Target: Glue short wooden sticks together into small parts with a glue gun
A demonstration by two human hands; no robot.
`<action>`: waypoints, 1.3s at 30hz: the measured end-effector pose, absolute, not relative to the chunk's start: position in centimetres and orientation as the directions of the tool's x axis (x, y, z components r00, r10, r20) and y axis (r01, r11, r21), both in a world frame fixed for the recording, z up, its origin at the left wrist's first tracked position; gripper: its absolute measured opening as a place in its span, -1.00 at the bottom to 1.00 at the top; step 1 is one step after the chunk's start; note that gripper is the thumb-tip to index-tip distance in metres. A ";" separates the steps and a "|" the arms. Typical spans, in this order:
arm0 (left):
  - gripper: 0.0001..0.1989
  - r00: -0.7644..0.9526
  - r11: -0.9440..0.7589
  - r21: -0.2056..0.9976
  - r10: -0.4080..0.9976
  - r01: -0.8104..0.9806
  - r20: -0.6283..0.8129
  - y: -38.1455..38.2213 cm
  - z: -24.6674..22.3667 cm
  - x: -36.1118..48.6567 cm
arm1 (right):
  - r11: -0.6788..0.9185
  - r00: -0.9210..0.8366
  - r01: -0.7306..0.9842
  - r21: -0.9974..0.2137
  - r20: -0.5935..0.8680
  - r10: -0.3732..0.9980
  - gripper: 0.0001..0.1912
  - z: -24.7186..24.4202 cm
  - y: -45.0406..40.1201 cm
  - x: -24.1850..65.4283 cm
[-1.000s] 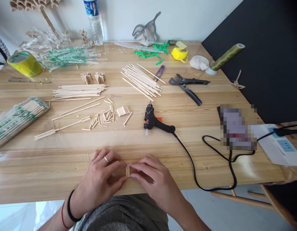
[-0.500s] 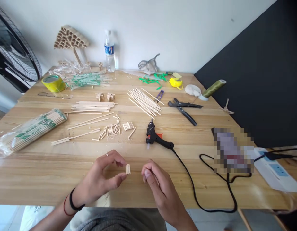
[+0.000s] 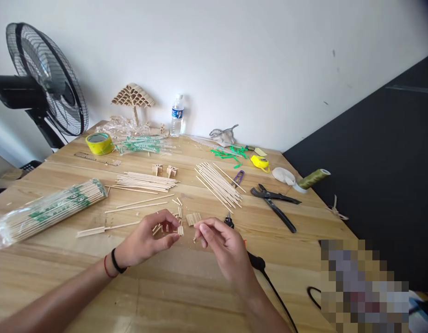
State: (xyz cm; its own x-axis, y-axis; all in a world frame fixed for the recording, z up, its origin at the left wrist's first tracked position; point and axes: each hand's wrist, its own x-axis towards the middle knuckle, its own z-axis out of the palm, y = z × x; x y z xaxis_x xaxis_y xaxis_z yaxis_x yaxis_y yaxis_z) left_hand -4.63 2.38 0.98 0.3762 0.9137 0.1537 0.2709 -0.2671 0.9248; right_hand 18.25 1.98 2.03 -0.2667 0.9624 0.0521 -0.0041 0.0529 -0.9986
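Between thumb and fingers, my left hand (image 3: 149,238) holds a small block of short sticks (image 3: 180,230). Just right of it, my right hand (image 3: 222,240) is pinched, with a tiny light piece (image 3: 195,239) showing at its fingertips. Cut stick pieces lie behind my left hand, partly covered by it. A flat row of short sticks (image 3: 193,218) rests beyond the gap between the hands. The glue gun (image 3: 257,260) is mostly hidden by my right hand; its tip and handle show.
Long sticks lie in two piles (image 3: 147,181) (image 3: 219,185). A bagged stick bundle (image 3: 61,208) is at left, pliers (image 3: 276,208) at right. Tape (image 3: 99,144), a bottle (image 3: 177,115), a stick tree model (image 3: 133,98) and a tape measure (image 3: 260,163) stand farther back. The gun's cable (image 3: 274,289) runs front right.
The view has tilted up, showing more wall and fan. Both hands are now nearer the cut pieces, and my right hand covers much of the glue gun. The block stays in my left hand.
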 end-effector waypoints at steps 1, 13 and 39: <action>-0.81 0.382 -0.262 0.927 0.913 0.268 0.147 2.3 0.7 -4.7 | 0.019 -0.285 -0.051 -0.999 0.033 0.958 -0.69 1.6 2.0 18.3; -0.76 0.357 -0.502 0.780 0.854 0.373 0.379 0.9 -0.2 -4.2 | 0.113 -0.299 0.148 -0.983 0.064 0.952 -0.81 -1.1 0.6 18.7; -0.54 0.427 -0.477 0.825 0.842 0.302 0.331 0.4 0.0 -4.1 | 0.234 -0.347 0.227 -0.945 0.147 0.926 -0.63 -1.1 0.1 18.6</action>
State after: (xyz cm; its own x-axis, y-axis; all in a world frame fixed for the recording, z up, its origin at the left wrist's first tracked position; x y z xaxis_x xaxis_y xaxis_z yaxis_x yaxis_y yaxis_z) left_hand -4.12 0.41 0.02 0.4266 0.8419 0.3305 0.3018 -0.4770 0.8255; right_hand 18.65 0.07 -1.11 -0.3469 0.9264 0.1466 0.2266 0.2344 -0.9454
